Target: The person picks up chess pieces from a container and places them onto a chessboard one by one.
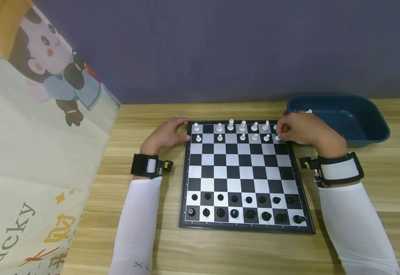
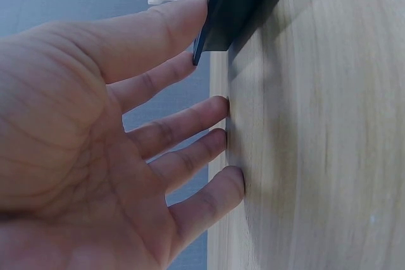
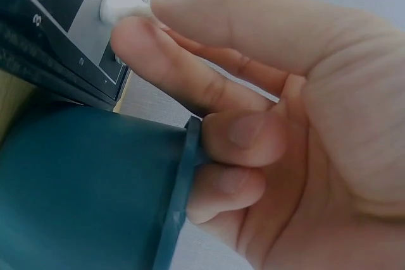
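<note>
A black-and-white chessboard point(image 1: 225, 172) lies on the wooden table. At its far right edge my right hand point(image 1: 304, 128) pinches a white pawn point(image 3: 120, 4) between thumb and index finger, low over the second row. My left hand point(image 1: 165, 133) rests at the far left corner, fingers spread, its thumb and index finger touching the board's rim and the other fingertips down on the table. White pieces, among them a rook point(image 1: 196, 126) and a king point(image 1: 231, 124), stand in two far rows. Black pieces point(image 1: 234, 213) fill the two near rows.
Beside the board at the right stands a dark blue plastic basin point(image 1: 380, 133), under my right hand and wrist, with a white piece point(image 1: 309, 111) inside near its far rim. A dark wall point(image 1: 200, 49) rises behind the table. A printed cloth point(image 1: 48, 152) hangs on the left.
</note>
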{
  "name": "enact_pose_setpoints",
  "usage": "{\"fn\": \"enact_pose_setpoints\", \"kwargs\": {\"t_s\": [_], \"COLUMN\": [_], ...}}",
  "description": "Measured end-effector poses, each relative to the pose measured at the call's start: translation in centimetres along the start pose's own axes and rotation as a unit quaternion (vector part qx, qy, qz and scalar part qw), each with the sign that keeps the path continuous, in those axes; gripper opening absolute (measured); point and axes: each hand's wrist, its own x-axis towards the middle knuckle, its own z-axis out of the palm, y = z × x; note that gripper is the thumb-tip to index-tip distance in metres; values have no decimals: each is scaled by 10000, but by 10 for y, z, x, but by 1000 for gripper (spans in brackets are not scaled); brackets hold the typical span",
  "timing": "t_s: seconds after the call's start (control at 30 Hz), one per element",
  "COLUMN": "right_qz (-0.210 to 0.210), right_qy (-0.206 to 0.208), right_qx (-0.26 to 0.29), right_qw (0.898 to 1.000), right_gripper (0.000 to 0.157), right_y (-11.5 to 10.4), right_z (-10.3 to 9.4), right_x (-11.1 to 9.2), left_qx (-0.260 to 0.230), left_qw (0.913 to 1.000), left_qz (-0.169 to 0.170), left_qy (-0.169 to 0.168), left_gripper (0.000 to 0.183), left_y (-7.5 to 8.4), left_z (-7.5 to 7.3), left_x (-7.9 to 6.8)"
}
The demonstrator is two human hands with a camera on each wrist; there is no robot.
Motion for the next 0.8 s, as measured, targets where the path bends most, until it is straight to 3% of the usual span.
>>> {"fn": "enact_pose_setpoints", "kwargs": {"t_s": [0.13, 0.27, 0.4, 0.57, 0.67, 0.8], "right_qz": [-43, -219, -432, -191, 135, 198], "right_qy": [24, 144, 634, 1079, 735, -83], "right_qx": [1, 329, 506, 415, 426, 351], "right_qw": [10000, 9991, 9958, 9931, 9963, 9992], "right_gripper": [8, 13, 14, 24, 30, 31], "right_y": [1, 5, 15, 38, 54, 74], "right_z": [-1, -5, -12, -19, -18, -11], "right_x": [0, -2, -7, -15, -17, -15], "left_qx": [-20, -13, -11, -10, -15, -66], "left_qw": [10000, 10000, 10000, 10000, 10000, 10000], "left_qz": [-12, -21, 1, 5, -25, -51], "left_qy": [-7, 0, -30, -70, -35, -24], "left_gripper": [67, 67, 68, 68, 68, 68], "left_y": [1, 1, 0, 0, 1, 0], "left_z": [0, -1, -1, 0, 0, 0], "left_x": [0, 0, 1, 1, 1, 0]}}
